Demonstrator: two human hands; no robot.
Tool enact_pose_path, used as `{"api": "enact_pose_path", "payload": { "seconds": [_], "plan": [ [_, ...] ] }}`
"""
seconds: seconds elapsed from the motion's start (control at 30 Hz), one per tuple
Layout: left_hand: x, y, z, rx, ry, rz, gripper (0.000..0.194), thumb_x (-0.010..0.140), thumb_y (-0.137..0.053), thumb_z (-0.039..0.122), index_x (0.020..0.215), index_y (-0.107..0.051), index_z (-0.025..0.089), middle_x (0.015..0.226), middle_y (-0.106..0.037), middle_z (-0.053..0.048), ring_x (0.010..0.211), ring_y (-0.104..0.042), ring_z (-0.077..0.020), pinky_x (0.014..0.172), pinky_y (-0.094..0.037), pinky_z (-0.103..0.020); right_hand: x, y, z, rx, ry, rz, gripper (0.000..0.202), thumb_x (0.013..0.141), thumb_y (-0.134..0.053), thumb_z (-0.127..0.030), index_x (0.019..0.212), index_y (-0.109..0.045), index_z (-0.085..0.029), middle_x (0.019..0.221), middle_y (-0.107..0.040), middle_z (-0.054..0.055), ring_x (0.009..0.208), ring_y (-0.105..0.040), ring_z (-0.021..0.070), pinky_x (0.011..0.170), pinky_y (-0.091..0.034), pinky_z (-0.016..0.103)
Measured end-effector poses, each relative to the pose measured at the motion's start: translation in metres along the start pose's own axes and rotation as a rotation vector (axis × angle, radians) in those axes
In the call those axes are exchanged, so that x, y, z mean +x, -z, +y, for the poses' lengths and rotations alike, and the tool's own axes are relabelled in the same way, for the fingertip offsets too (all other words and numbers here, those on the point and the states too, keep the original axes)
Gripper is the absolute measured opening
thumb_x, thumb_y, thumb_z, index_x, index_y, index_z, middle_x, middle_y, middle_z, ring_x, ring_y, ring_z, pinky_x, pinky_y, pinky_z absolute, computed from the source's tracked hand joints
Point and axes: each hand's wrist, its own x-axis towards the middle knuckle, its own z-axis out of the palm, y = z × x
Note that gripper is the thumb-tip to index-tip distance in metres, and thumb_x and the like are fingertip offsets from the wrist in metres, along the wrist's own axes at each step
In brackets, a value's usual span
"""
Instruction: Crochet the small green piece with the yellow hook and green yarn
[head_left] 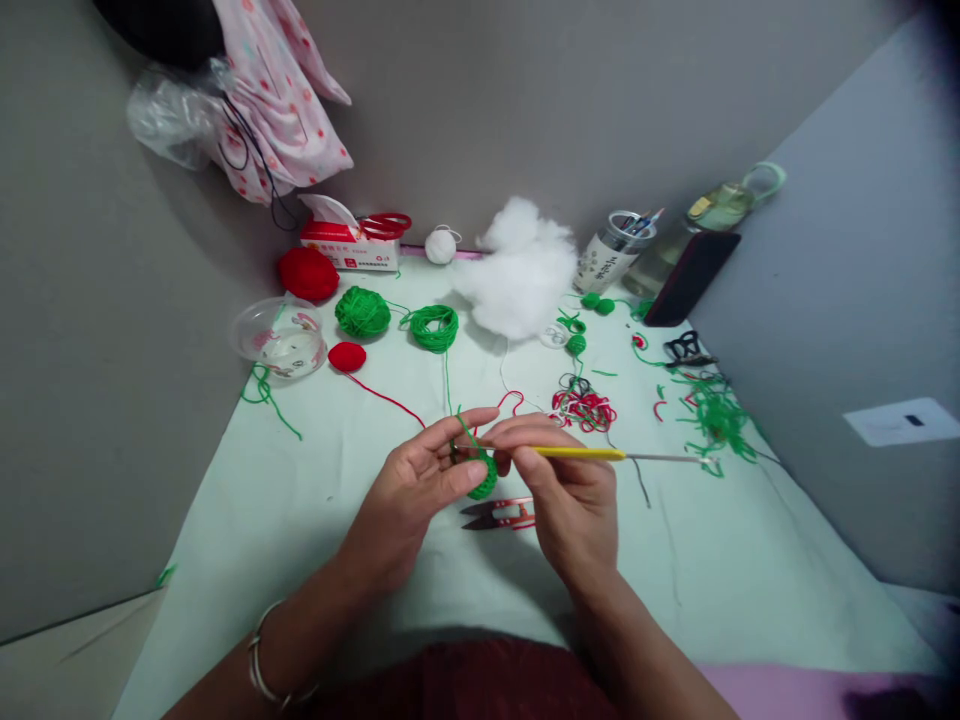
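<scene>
My left hand pinches a small green crochet piece between thumb and fingers. Green yarn runs over its raised index finger and back to a wound green skein. In my right hand is a crochet hook with a yellow handle and metal ends, held level. The hook's left tip meets the yarn at the top of the green piece; the exact stitch is too small to make out. Just below, thread snips with orange handles lie on the table, partly covered by my right hand.
Green yarn ball, red yarn balls, a plastic tub and a tissue box stand at the left. White stuffing lies at the back. To the right are a pen cup, a phone and yarn scraps.
</scene>
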Motion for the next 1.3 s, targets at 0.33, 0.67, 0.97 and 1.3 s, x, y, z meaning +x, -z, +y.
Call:
{"api": "enact_pose_path", "payload": {
  "seconds": [0.33,0.67,0.97,1.3],
  "plan": [
    [-0.004,0.012,0.002,0.166,-0.052,-0.028,0.053,0.084,-0.086,0.024,0.134,-0.074,0.037,0.094,-0.061,0.002,0.089,-0.060,-0.0124,0.085,-0.051,-0.024,0.004,0.002,0.005,0.337,-0.201,-0.028,0.016,0.102,-0.067,-0.031,0.094,-0.078,-0.024,0.089,-0.073,0.002,0.073,-0.065,0.0119,0.066,-0.054,0.025],
    [-0.003,0.008,0.006,0.291,-0.078,-0.001,0.053,0.085,-0.079,0.015,0.134,-0.073,0.033,0.089,-0.059,0.004,0.083,-0.060,-0.0090,0.083,-0.051,-0.021,0.001,0.009,0.002,0.146,-0.014,-0.124,0.017,0.106,-0.058,-0.025,0.098,-0.073,-0.022,0.091,-0.074,0.003,0.081,-0.067,0.0137,0.074,-0.056,0.028],
    [-0.002,0.000,0.006,0.634,-0.276,0.167,0.053,0.081,-0.068,0.012,0.131,-0.074,0.026,0.088,-0.059,0.002,0.086,-0.061,-0.0130,0.089,-0.053,-0.028,-0.004,0.006,-0.011,-0.399,0.399,-0.220,0.021,0.103,-0.052,-0.008,0.109,-0.068,-0.020,0.096,-0.075,0.008,0.091,-0.070,0.0189,0.078,-0.058,0.034],
    [0.002,0.001,-0.001,0.868,-0.523,0.176,0.046,0.085,-0.065,0.010,0.128,-0.075,0.026,0.089,-0.063,0.002,0.085,-0.063,-0.0132,0.085,-0.054,-0.028,-0.005,0.003,-0.004,-0.421,0.437,-0.152,0.021,0.102,-0.052,-0.009,0.106,-0.069,-0.021,0.092,-0.076,0.008,0.088,-0.073,0.0202,0.074,-0.059,0.034]
  ]
}}
